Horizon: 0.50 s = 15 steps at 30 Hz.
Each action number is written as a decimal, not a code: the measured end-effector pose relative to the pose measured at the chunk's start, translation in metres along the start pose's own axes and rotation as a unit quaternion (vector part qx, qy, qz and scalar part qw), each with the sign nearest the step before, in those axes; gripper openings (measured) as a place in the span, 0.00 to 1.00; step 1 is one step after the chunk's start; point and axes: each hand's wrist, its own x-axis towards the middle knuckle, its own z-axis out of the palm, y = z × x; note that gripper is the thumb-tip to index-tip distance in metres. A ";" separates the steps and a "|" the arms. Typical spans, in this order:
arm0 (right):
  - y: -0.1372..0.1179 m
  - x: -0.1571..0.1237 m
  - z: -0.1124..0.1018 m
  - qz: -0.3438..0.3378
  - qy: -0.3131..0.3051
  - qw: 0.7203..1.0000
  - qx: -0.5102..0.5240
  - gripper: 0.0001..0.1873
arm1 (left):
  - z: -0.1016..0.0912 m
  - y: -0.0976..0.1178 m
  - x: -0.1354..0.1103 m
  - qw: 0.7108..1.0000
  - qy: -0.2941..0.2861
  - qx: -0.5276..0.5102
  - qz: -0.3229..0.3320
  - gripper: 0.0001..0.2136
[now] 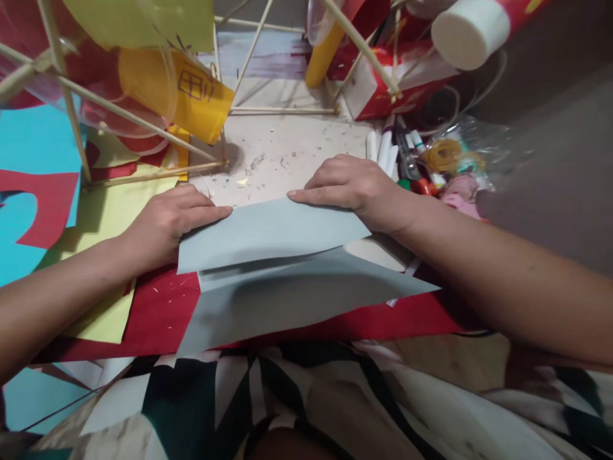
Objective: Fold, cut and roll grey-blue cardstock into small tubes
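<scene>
In the head view, my left hand and right hand lie half-curled along the far edge of the folded pale paper over the table, whether pinching I cannot tell, and uneven pressure could skew its crease.

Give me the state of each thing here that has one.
Pale paper: folded over, not pressed flat
Left hand: on the paper's left end
Right hand: on its far edge
Stick frame: joined, standing
Orange paper: drawn on
Red bottle: white cap on
Clear bag: sealed or not, cannot tell
</scene>
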 end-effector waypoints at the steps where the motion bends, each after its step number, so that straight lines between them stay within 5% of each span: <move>1: 0.000 -0.001 -0.002 -0.005 -0.014 1.000 -0.021 0.25 | 0.000 -0.001 0.000 0.999 -0.004 0.026 0.022 0.14; 6: -0.004 -0.002 -0.012 -0.024 -0.080 0.995 -0.061 0.24 | -0.003 -0.001 0.004 0.984 -0.023 0.129 0.118 0.15; 15: -0.011 -0.003 -0.012 0.025 -0.128 0.991 -0.030 0.24 | -0.007 0.002 0.007 0.990 -0.076 0.088 0.075 0.16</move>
